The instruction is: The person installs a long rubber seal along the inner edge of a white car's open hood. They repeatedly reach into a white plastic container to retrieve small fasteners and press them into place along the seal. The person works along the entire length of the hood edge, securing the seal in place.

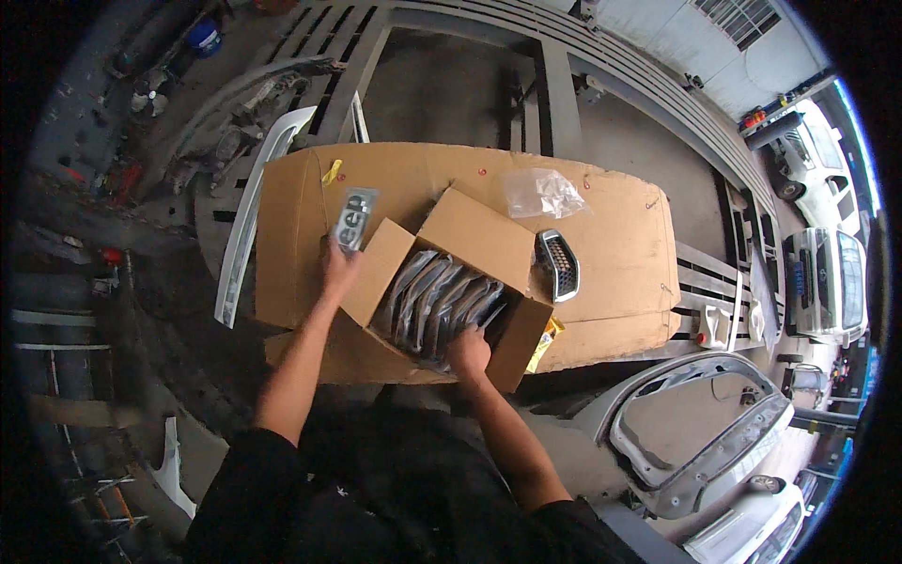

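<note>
My left hand (pixel 340 266) is closed on the lower end of a badge in clear plastic (pixel 355 214), with silvery raised lettering. It holds the badge just left of an open cardboard box (pixel 477 226). Inside the box stands a row of dark, curved parts in clear plastic wrap (pixel 427 296). My right hand (pixel 469 352) reaches over the near side of the box, its fingers curled in at the right end of that row. A thin, light-coloured edge shows by its fingertips; what they grip is hidden.
The box stands on a large cardboard sheet (pixel 620 254) over a slotted metal frame (pixel 554 94). Right of it lie a chrome-rimmed mesh grille piece (pixel 561 266), crumpled clear plastic (pixel 543 193) and a yellow packet (pixel 545 345). A bare vehicle door panel (pixel 700 432) is at lower right.
</note>
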The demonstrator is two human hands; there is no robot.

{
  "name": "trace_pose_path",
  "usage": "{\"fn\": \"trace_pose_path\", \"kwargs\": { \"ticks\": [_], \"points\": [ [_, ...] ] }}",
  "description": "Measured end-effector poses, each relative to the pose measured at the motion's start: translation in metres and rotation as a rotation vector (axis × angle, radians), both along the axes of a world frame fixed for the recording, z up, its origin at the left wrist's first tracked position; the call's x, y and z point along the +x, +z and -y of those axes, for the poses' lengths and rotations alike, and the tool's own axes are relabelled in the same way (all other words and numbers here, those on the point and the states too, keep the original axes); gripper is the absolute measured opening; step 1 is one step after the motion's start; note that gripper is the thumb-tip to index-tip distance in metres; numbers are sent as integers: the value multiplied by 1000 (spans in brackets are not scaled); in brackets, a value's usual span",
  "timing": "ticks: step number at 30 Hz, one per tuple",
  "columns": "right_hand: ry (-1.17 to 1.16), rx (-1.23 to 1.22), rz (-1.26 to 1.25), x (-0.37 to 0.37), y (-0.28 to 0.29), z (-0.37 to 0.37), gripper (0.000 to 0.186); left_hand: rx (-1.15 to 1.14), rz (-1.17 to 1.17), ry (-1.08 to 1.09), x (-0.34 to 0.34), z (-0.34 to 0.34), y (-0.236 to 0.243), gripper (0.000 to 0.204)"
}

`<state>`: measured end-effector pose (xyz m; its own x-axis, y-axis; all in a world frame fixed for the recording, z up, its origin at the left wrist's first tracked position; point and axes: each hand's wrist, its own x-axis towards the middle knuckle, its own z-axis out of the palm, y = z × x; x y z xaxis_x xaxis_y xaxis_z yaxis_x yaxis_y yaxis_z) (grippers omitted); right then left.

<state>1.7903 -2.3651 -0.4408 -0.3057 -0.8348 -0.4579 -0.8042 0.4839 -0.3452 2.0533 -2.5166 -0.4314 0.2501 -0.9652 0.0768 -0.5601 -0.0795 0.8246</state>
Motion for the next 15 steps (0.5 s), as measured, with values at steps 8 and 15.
{"fn": "trace_pose_path", "kwargs": {
  "ticks": [8,15],
  "points": [
    [-42,-321,218,-22,4,-2,20,220,199,-153,54,37,-93,79],
    [-72,-496,262,-58,43,-3,26,226,203,-77,54,58,-120,100]
  ]
}}
